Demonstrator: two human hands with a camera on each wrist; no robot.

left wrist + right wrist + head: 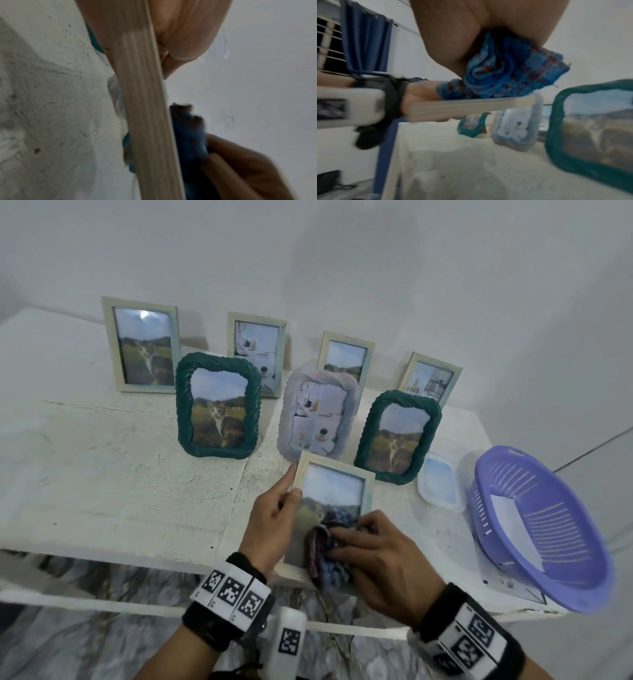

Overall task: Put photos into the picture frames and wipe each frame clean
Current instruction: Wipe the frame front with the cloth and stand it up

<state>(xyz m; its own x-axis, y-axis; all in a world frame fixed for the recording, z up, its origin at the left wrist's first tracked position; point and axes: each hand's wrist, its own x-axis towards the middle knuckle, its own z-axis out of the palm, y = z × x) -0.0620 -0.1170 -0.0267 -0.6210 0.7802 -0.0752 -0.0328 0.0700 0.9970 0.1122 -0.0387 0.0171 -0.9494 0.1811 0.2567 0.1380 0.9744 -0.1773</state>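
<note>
Your left hand (274, 515) grips the left edge of a pale wooden frame (368, 484), thumb on the front rail and fingers curled behind it; the frame leans back at the near edge of the white table (102, 474) with a cat photo (329, 491) behind its glass. Your right hand (380, 559) holds a bunched blue-and-red cloth (325, 549) and presses it against the lower part of the glass, fingers curled over the wad. In the left wrist view the frame's side (145, 108) runs blurred down the middle, with the cloth (188, 132) and your right fingers (240, 169) on its right. The right wrist view shows the cloth (505, 75) squeezed under your palm, sitting on the frame's face (471, 108). Behind the frame stand seven filled frames: two green rope frames (217, 405) (397, 436) with cat photos, a pale lilac rope frame (318, 412) between them, just behind the one you hold, and four plain light frames (140, 344) (257, 354) (346, 361) (430, 378) in the back row. To the right a clear sheet (440, 484) lies flat on the table, beside a purple basket (541, 529) tilted at the table's right end, resting on a printed paper (513, 583).
</note>
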